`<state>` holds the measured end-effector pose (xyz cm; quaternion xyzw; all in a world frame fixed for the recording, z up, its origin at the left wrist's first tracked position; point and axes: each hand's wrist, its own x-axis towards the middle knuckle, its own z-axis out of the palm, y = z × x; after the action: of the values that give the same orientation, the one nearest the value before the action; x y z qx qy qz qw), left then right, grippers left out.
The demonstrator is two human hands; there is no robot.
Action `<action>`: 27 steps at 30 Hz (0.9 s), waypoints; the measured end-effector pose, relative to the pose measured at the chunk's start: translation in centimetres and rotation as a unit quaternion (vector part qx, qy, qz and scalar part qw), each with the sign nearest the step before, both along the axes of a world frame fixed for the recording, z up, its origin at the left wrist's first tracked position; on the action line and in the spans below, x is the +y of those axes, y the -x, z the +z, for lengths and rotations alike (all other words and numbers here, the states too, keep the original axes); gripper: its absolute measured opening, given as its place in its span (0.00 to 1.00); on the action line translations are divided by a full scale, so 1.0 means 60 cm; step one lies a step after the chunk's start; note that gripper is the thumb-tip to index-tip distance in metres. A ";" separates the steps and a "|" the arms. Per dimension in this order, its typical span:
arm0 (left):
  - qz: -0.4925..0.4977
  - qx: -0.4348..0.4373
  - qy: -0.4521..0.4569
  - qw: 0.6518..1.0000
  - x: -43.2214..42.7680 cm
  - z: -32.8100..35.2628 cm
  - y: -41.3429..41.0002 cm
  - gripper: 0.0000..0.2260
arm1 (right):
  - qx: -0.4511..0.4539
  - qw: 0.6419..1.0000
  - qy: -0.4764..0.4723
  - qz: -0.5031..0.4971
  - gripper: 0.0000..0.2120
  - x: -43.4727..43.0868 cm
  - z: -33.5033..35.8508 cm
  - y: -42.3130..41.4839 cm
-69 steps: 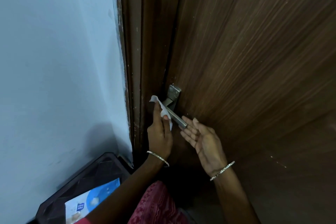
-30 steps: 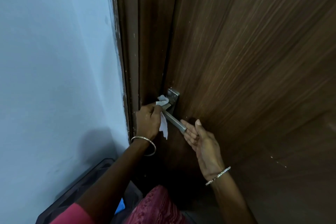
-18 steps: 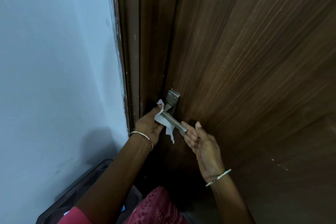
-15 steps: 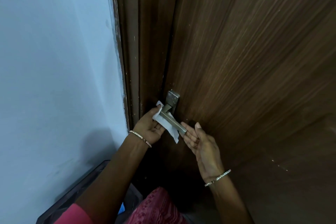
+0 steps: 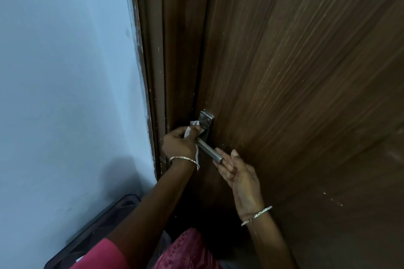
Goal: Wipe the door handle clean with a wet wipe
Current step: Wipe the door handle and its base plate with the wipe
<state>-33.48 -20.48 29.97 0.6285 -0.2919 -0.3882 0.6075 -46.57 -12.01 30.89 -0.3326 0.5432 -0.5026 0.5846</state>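
A grey metal lever door handle (image 5: pixel 208 150) juts from its plate (image 5: pixel 206 120) on a dark brown wooden door (image 5: pixel 295 85). My left hand (image 5: pixel 180 143) is closed around a white wet wipe (image 5: pixel 192 129), pressing it onto the handle's inner end by the plate. A strip of the wipe hangs below that hand. My right hand (image 5: pixel 237 173) is palm up with fingers apart, its fingertips under and touching the lever's free end.
The door frame (image 5: pixel 172 54) runs up beside a pale blue wall (image 5: pixel 65 76). A black crate (image 5: pixel 96 229) stands on the floor at the lower left. Pink patterned clothing (image 5: pixel 188 251) shows at the bottom.
My left hand has slid the wipe from under the middle of the lever up to its inner end at the plate. My right hand has stayed at the lever's tip.
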 end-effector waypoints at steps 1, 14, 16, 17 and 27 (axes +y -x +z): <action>-0.002 -0.073 0.039 0.997 0.005 -0.001 0.001 0.07 | -0.004 1.000 0.002 -0.003 0.19 0.000 0.000 -0.001; -0.162 -0.360 0.200 0.897 0.000 -0.015 -0.044 0.07 | 0.008 1.000 0.016 -0.017 0.19 0.003 0.006 -0.007; -0.133 -0.294 0.176 0.930 0.004 -0.012 -0.032 0.04 | 0.013 1.000 0.016 -0.011 0.19 0.004 0.008 -0.007; -0.114 -0.268 0.156 0.944 0.006 -0.008 -0.025 0.04 | 0.015 1.000 0.015 -0.009 0.19 0.005 0.008 -0.006; 0.029 -0.226 0.153 0.962 0.012 0.039 -0.007 0.05 | 0.004 1.000 0.000 -0.008 0.18 0.001 0.007 -0.003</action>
<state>-33.07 -19.79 32.33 0.6080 -0.4587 -0.1691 0.6257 -46.37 -11.96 31.33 -0.3303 0.5478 -0.5060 0.5786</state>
